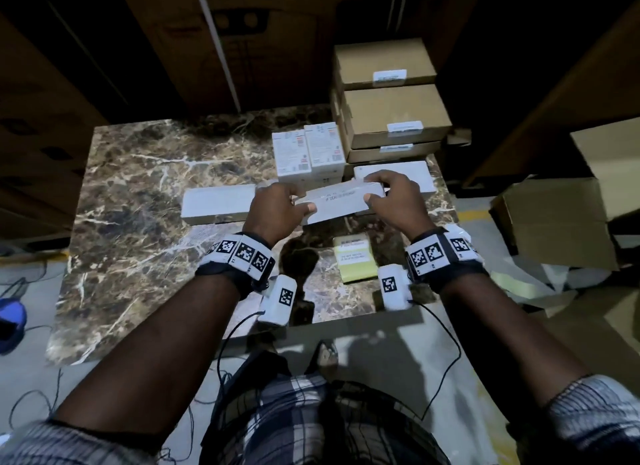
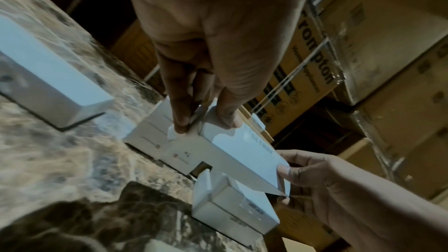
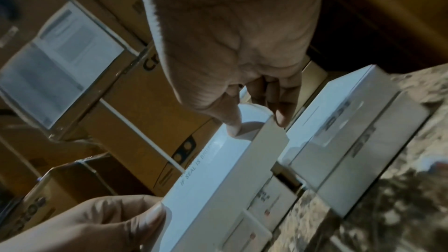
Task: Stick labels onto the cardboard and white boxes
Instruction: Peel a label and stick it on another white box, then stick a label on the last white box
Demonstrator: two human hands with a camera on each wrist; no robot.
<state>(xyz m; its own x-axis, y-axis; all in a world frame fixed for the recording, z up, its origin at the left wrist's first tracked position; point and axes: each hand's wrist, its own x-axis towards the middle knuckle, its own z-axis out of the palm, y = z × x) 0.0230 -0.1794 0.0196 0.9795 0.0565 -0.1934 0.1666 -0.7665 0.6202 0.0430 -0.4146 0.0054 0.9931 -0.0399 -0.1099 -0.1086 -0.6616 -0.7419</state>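
A long white box (image 1: 341, 203) with printed seal text is held above the marble table (image 1: 138, 194) by both hands. My left hand (image 1: 284, 205) grips its left end, thumb on the near face and fingers behind (image 2: 206, 120). My right hand (image 1: 384, 192) grips the right end the same way (image 3: 254, 122). The box (image 2: 244, 152) tilts slightly (image 3: 218, 170). A yellow sheet of labels (image 1: 355, 258) lies on the table below my right hand. Another long white box (image 1: 218, 205) lies to the left. Labelled cardboard boxes (image 1: 394, 114) are stacked at the back right.
Two upright printed white boxes (image 1: 308, 151) stand behind the held box, and a flat white box (image 1: 398, 173) lies under my right hand. Large cartons (image 1: 561, 218) crowd the right side and the back. Cables hang off the table's near edge.
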